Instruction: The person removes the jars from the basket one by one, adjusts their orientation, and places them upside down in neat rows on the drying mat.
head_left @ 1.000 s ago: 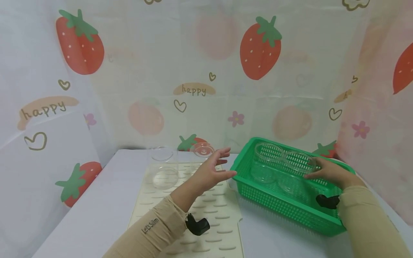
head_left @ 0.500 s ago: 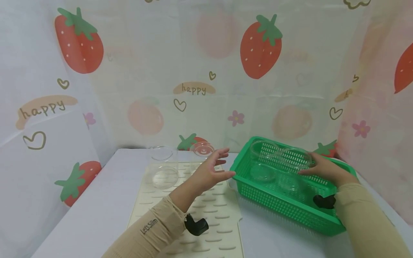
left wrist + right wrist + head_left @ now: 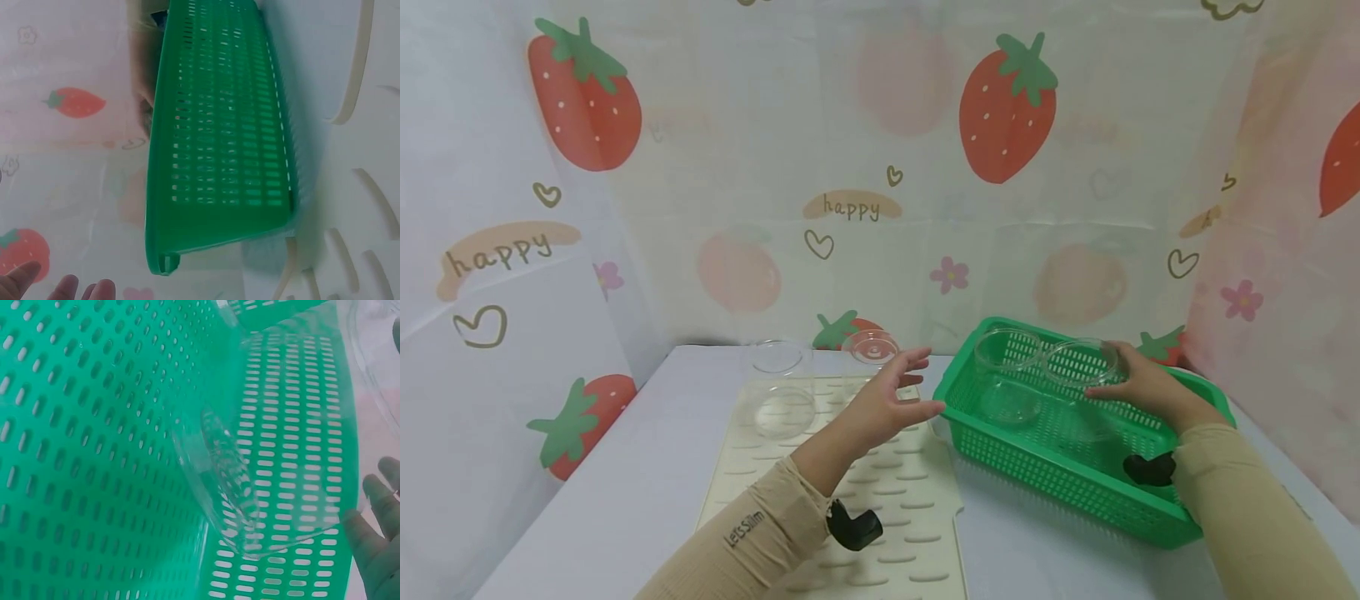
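Two clear glasses [image 3: 778, 387] stand on the cream drying mat [image 3: 880, 492], two remain in the green basket [image 3: 1060, 483], the right hand [image 3: 1138, 387] apparently gripping one glass [image 3: 1078, 375], the left hand [image 3: 887, 396] spread, holding nothing

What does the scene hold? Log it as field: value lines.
Right hand: grips the right clear glass in the green basket
Left hand: open, above the cream mat, holding nothing
Also in basket: second clear glass
On mat: two clear glasses
Surface: white table
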Demonstrator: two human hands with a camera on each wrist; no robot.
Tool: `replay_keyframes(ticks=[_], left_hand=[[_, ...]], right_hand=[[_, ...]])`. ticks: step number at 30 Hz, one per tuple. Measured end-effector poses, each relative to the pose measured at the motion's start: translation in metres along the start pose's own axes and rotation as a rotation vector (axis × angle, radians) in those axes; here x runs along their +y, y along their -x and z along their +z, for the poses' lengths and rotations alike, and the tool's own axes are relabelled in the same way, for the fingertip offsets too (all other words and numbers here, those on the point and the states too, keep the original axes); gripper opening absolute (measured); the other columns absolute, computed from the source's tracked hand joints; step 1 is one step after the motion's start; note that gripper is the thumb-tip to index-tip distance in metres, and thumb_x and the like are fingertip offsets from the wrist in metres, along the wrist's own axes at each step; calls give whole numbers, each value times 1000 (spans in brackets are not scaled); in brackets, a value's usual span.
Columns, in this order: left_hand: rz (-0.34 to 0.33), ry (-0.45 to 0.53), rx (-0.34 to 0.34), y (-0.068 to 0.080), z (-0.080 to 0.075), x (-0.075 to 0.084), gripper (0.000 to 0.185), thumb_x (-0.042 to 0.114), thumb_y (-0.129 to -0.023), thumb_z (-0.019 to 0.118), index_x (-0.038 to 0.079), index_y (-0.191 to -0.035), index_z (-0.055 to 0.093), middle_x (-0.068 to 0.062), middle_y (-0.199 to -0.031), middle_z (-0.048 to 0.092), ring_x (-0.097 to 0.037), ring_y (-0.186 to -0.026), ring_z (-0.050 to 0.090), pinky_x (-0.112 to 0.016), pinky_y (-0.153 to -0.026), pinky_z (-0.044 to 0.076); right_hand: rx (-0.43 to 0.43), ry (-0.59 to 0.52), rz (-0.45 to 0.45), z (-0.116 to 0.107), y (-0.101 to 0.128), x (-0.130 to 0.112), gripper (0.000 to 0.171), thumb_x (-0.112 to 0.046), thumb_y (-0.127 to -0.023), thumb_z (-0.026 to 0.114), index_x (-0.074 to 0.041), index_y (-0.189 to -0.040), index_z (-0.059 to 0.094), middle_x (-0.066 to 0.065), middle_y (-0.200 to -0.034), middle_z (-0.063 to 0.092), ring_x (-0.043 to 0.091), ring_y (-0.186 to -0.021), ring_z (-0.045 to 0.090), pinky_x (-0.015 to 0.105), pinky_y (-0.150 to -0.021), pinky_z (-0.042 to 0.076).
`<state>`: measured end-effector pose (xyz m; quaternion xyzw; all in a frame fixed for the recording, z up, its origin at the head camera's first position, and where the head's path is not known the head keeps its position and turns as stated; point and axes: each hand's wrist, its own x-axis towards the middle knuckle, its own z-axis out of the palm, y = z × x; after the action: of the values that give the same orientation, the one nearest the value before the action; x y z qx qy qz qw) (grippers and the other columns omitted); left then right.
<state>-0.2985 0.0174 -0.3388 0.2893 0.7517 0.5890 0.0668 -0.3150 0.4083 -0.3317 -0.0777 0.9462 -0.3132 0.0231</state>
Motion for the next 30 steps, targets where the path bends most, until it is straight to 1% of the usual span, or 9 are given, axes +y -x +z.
replay_keyframes(ticks=[5,9,15,20,24,30], left_hand=[[-6,-1,3,1,-1,0,71,21,-81,70,22,-140,32,-3,-140,36,-21,-127,37,-37,-99,40],[-13,3,6,2,-2,1,71,21,-81,70,22,-140,32,-2,-140,36,-20,-127,37,-37,-99,40],[-6,11,3,2,-4,1,70,20,-81,70,22,-140,32,-3,-140,36,-21,-127,37,-38,-99,40],[3,19,1,3,-5,0,70,20,-81,69,21,-140,32,-4,-140,36,-22,-127,37,-38,-99,40],[9,18,-5,4,-5,-1,69,20,-82,69,21,-140,32,-4,-140,35,-21,-127,36,-38,-100,39],[-9,28,-4,4,-7,0,70,17,-82,69,20,-141,31,-4,-141,34,-22,-128,35,-38,-101,37]], right_hand=[[29,43,-20,1,-2,-4,102,-50,-74,69,1,-143,14,30,-138,28,47,-124,28,62,-92,34],[37,63,-31,2,-3,-6,99,-49,-75,70,1,-142,17,29,-137,31,47,-122,32,61,-90,37],[30,50,-20,2,-2,-8,100,-49,-75,70,0,-143,16,28,-138,31,48,-122,32,59,-88,40],[35,34,-25,1,-2,-8,101,-47,-75,70,1,-143,14,28,-138,30,50,-122,31,58,-87,41],[75,22,-29,-3,1,-6,101,-46,-76,70,1,-144,11,27,-139,28,49,-124,29,59,-88,39],[134,-8,-34,-9,4,-9,98,-43,-78,69,-2,-145,10,24,-143,26,46,-126,27,60,-89,37]])
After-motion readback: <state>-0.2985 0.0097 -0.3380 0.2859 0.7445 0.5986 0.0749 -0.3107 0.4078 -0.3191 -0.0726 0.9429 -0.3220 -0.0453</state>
